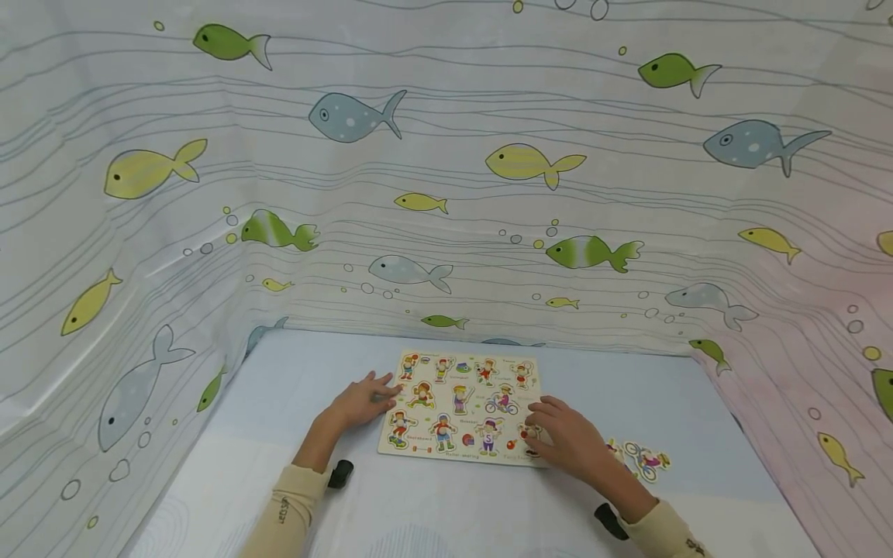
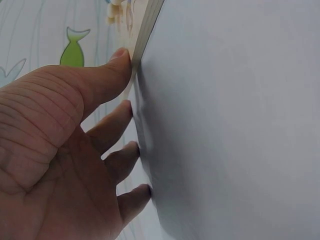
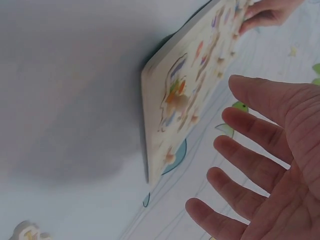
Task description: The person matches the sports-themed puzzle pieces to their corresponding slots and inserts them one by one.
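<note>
A pale puzzle board (image 1: 423,426) printed with sporty children lies flat before me, several cutout pieces with small knobs set in it. My left hand (image 1: 359,401) is at its left edge. In the left wrist view, the thumb (image 2: 120,62) touches the board's edge while the other fingertips rest on the tabletop. My right hand (image 1: 565,438) hovers over the board's right side, covering part of the lower right figure. The right wrist view shows its fingers (image 3: 250,155) spread and relaxed, holding nothing, apart from the board (image 3: 155,90).
Right of the board, behind my right wrist, lies a loose cyclist piece (image 1: 646,461), with another piece (image 1: 614,448) partly hidden beside it. Fish-printed sheeting (image 1: 474,232) walls in the table at the back and sides. Dark wrist devices (image 1: 340,474) sit below both hands.
</note>
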Demonstrator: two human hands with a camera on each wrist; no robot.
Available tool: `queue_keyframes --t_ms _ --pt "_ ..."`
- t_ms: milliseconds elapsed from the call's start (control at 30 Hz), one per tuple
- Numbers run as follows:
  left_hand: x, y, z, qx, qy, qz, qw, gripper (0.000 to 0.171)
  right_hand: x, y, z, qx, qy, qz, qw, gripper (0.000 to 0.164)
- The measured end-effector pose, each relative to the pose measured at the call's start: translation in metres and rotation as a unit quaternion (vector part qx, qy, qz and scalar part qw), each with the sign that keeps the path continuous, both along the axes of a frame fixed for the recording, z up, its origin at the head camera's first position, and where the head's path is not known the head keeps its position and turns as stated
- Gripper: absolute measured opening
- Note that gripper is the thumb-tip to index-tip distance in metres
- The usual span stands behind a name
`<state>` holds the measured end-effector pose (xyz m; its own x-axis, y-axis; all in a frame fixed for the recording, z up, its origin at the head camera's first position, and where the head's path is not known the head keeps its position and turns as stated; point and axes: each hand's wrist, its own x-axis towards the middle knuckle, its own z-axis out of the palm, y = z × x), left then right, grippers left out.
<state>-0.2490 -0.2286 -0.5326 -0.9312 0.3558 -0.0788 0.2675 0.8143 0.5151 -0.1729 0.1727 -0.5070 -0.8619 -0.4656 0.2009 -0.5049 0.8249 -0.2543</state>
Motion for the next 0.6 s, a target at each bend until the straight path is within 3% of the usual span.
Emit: queue_keyframes --t_ms 267,600 --pt "0.001 0.000 -0.001 0.000 -0.005 0.002 1.0000 0.036 0.004 0.011 0.000 0.007 -0.019 -0.026 0.999 0.023" --pt "0.000 -0.001 -0.003 0.007 0.002 -0.005 1.0000 0.037 0.005 0.031 -0.002 0.018 -0.004 -0.049 0.999 0.022"
